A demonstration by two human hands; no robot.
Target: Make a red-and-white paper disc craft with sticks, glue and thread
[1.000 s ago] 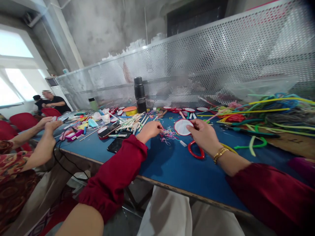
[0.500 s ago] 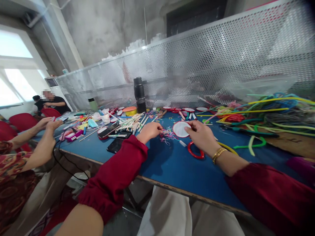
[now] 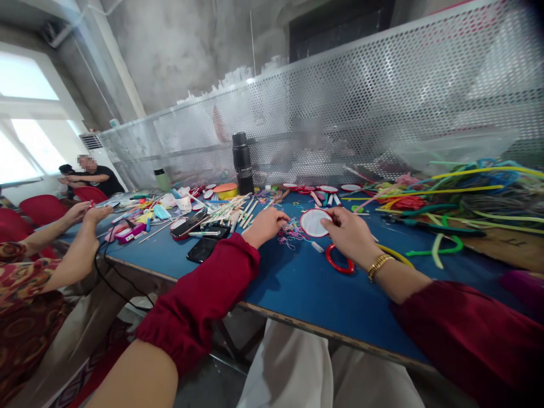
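Observation:
Between the thumb and fingers of my right hand [image 3: 351,233] is a round white disc with a red rim [image 3: 314,222], tilted up over the table. My left hand [image 3: 266,225] is at the edge of a tangle of thin pastel strings [image 3: 290,233], fingers curled together. Whether a string is between those fingertips is too small to make out. A red ring-shaped piece [image 3: 340,259] lies below my right hand, and a small white tag-like piece [image 3: 317,247] rests just under the disc.
A black bottle [image 3: 242,164] stands behind scattered pale sticks [image 3: 232,214]. Phones [image 3: 204,249] lie left of my left hand. Coloured strips and cords [image 3: 476,187] are heaped at right. A perforated metal screen [image 3: 340,113] borders the back. A neighbour's hands [image 3: 91,214] are at far left.
My left hand has shifted slightly right and up, closer to the string tangle. The right hand still has the disc, nearly unmoved. The whole view has drifted a little.

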